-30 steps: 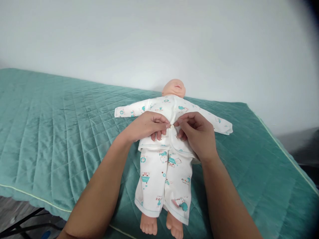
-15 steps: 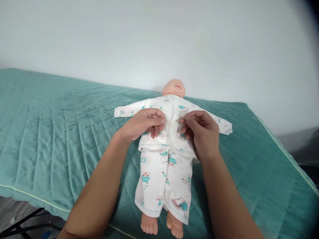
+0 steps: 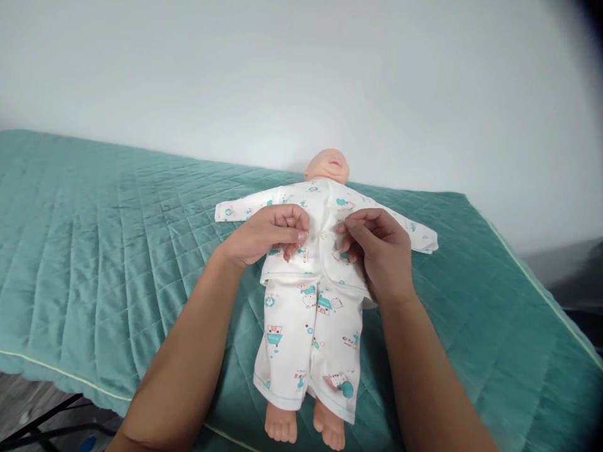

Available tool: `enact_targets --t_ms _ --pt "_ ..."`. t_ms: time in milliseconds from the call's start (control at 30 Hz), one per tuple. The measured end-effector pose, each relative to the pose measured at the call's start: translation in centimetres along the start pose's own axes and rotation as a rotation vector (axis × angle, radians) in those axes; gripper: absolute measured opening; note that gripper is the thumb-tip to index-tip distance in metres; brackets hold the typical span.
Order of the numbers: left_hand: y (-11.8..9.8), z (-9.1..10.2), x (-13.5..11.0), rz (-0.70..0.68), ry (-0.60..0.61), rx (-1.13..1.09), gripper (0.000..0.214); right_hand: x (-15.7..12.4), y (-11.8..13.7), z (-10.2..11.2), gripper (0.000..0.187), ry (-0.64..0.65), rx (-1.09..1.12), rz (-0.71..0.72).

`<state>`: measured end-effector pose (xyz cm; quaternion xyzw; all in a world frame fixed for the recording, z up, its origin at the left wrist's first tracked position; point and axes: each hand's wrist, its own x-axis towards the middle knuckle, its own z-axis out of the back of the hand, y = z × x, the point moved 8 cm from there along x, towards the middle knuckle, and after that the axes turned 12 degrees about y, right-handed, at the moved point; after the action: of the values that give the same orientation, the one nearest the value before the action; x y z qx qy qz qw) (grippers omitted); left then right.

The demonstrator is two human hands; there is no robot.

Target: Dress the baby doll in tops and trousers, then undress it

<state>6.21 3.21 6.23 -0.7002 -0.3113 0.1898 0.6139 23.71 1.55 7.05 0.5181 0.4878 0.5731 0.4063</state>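
A baby doll (image 3: pixel 328 164) lies on its back, dressed in a white printed shirt (image 3: pixel 292 267) and matching white trousers (image 3: pixel 287 339). Its bare feet point towards me. Over the chest, on the left of the shirt's front opening, my left hand (image 3: pixel 273 232) is closed in a pinch of thumb and forefinger. Opposite it, my right hand (image 3: pixel 379 251) pinches close to the other front edge. Whether cloth is caught between either set of fingertips cannot be made out. A small pale button (image 3: pixel 324 236) shows on the opening between the hands.
A green quilted cover (image 3: pixel 141 251) spreads beneath the doll, with a pale piped edge. Behind stands a plain light wall (image 3: pixel 264 81). Black metal legs (image 3: pixel 42 427) show above the floor at lower left.
Both hands stay over the shirt front in nearly the same pinch. The left thumb tip sits slightly lower and further left. The whole view has shifted very slightly.
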Motion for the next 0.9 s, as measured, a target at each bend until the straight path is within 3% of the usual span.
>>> enact_targets --t_ms 900 --pt "0.38 0.31 0.04 -0.032 0.014 -0.023 0.016 0.05 0.00 -0.09 0.009 0.002 0.037 0.019"
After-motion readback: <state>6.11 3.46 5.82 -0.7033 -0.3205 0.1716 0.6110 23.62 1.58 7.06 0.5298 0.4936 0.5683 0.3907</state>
